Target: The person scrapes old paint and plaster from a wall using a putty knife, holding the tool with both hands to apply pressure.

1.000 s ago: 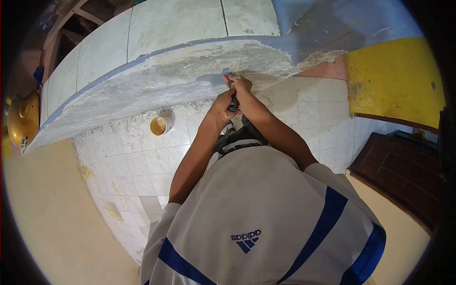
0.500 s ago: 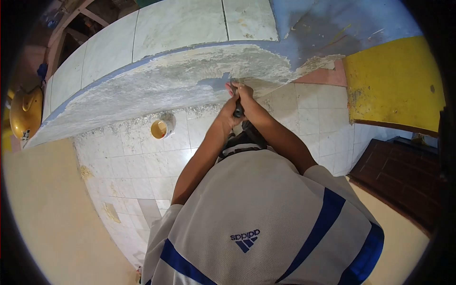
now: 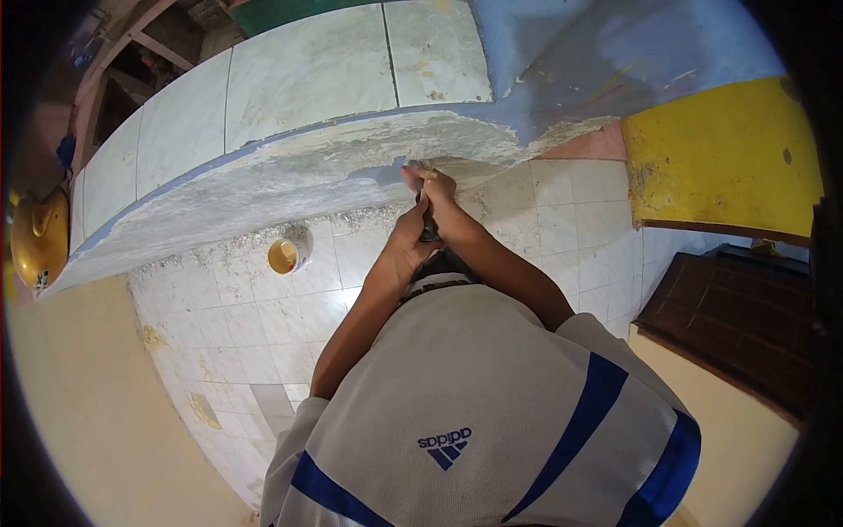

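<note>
Both hands, left hand [image 3: 406, 239] and right hand [image 3: 439, 195], clamped on dark-handled scraper [image 3: 428, 227]; tip touching desk edge [image 3: 290, 171], paint stripped.

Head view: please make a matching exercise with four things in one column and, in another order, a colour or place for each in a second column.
Things:
1. scraper handle
2. small cup
3. counter edge
4. shirt

Descriptions:
A. on the tiled floor, under the counter
B. grey-white with blue stripes
C. gripped by both hands, left hand and right hand
D. blue paint mostly scraped off

Pairs: 1-C, 2-A, 3-D, 4-B
</note>
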`<state>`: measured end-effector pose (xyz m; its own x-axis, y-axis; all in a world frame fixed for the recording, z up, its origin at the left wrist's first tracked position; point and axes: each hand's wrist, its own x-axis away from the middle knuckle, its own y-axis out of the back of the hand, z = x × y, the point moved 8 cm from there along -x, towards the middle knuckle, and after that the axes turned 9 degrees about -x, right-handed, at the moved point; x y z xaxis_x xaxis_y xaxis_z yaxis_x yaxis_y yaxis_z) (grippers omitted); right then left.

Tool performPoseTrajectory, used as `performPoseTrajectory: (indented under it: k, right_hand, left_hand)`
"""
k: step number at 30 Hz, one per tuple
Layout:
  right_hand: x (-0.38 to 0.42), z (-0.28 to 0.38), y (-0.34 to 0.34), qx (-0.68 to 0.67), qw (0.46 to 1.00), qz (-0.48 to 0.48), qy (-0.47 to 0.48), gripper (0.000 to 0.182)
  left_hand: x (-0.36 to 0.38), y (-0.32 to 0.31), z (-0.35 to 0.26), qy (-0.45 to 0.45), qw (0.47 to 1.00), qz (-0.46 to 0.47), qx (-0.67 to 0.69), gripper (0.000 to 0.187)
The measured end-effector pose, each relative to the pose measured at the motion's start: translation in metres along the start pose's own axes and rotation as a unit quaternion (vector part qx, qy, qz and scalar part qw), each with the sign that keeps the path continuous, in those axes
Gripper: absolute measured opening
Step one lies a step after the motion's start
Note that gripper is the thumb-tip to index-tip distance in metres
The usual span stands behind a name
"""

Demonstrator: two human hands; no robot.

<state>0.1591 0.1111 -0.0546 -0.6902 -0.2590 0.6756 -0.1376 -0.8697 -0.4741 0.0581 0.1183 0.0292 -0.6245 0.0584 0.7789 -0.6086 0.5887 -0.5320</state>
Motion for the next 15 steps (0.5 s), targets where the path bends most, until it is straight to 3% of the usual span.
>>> performPoseTrajectory:
  k: [5,7,10,12,14,15]
  right_hand:
    - [0.006,-0.005,-0.006,-0.011,0.999,-0.038,-0.032,0.015]
    - [-0.039,-0.031,0.013,-0.008,0.997,-0.022,-0.07,0.016]
    - [-0.038,-0.049,0.031,0.012,0.995,-0.047,-0.082,0.017]
    - [-0.042,-0.039,0.018,0.017,0.998,-0.039,-0.055,0.014]
    - [-0.043,-0.041,0.027,0.009,0.999,-0.019,-0.032,0.011]
    - [-0.021,-0.025,0.016,-0.003,1.0,0.007,-0.022,0.026]
  left_hand:
    - [-0.023,0.025,-0.002,0.022,0.999,-0.031,-0.036,0.038]
    - [-0.051,0.036,0.004,0.026,0.998,-0.041,-0.026,0.039]
    - [-0.109,0.068,0.013,0.05,0.999,0.014,0.007,0.044]
    - [-0.067,0.052,0.007,0.036,0.998,-0.036,-0.039,0.04]
    - [-0.046,0.036,0.008,0.013,0.999,0.015,-0.036,0.04]
    - [-0.036,0.035,0.012,0.021,0.999,0.003,-0.041,0.04]
